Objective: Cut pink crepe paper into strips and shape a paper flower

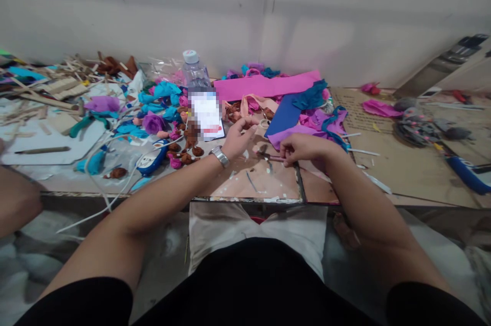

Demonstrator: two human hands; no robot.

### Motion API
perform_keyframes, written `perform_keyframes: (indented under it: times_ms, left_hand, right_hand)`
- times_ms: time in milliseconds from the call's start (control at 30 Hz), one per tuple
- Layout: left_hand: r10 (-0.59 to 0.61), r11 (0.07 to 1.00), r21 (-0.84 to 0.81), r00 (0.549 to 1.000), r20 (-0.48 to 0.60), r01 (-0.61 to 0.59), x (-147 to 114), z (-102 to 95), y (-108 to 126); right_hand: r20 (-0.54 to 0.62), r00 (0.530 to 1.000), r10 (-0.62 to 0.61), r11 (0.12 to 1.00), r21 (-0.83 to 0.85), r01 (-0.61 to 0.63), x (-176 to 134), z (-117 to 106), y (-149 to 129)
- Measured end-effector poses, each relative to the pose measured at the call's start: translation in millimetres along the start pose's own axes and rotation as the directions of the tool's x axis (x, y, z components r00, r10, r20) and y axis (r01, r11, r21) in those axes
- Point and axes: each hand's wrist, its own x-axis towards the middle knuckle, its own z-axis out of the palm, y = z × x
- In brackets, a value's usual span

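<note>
My left hand [240, 138], with a metal watch [220, 156] at its wrist, is over the middle of the table. Its thumb and fingertips come together in a pinch; what they hold, if anything, is too small to make out. Just right of those fingertips lies a small pale ring [264, 123]. My right hand [303, 148] is closed on a thin dark-red stick [275, 157], which points left toward the space below my left hand. A blue flat sheet [283, 113] and purple crepe paper [286, 134] lie behind my right hand.
A phone [207, 116] leans against a clear bottle [195, 73]. Brown, blue and purple paper pieces crowd the left, near a blue-and-white device [152, 157] with a cable. Pink paper [264, 86] lies behind. Cardboard [383, 162] covers the right. Another person's arm [17, 188] is at far left.
</note>
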Motion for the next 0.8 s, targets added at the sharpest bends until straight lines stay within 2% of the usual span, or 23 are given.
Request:
perform_keyframes:
  times_ms: [133,267,433,500,600,667,733,800]
  left_hand:
    - [0.007,1.0,0.013,1.0,-0.002,-0.007,-0.5,0.2,1.9]
    - [0.017,1.0,0.023,1.0,0.017,-0.017,0.2,-0.2,-0.4]
    - [0.092,0.988,0.121,0.994,0.051,-0.097,-0.5,-0.9,-1.8]
    - [0.109,0.98,0.156,0.99,0.084,-0.121,-3.1,-0.1,1.3]
    - [0.117,0.972,0.18,0.978,0.174,-0.148,-8.0,2.1,8.2]
    - [0.128,0.965,0.194,0.96,0.25,-0.179,-10.2,3.4,12.0]
    - [0.14,0.955,0.207,0.936,0.324,-0.214,-11.1,4.3,13.9]
    - [0.144,0.95,0.209,0.921,0.363,-0.231,-11.2,4.9,13.7]
  right_hand:
    - [0.011,1.0,-0.025,0.998,-0.064,0.025,1.8,4.2,-1.3]
    - [0.003,0.999,-0.038,0.999,0.019,0.038,-3.6,2.0,-4.0]
    - [-0.08,0.991,-0.103,0.986,0.122,0.112,-12.1,-10.3,-9.2]
    - [-0.157,0.981,-0.112,0.983,0.13,0.133,-7.9,-13.8,-9.2]
    - [-0.313,0.941,-0.125,0.991,0.007,0.134,12.2,-17.6,-7.0]
    - [-0.376,0.911,-0.167,0.982,-0.142,0.122,33.3,-22.4,-4.8]
    - [-0.438,0.853,-0.282,0.911,-0.401,0.095,57.6,-31.7,-1.7]
    - [-0.464,0.827,-0.318,0.876,-0.477,0.069,82.0,-45.3,3.6]
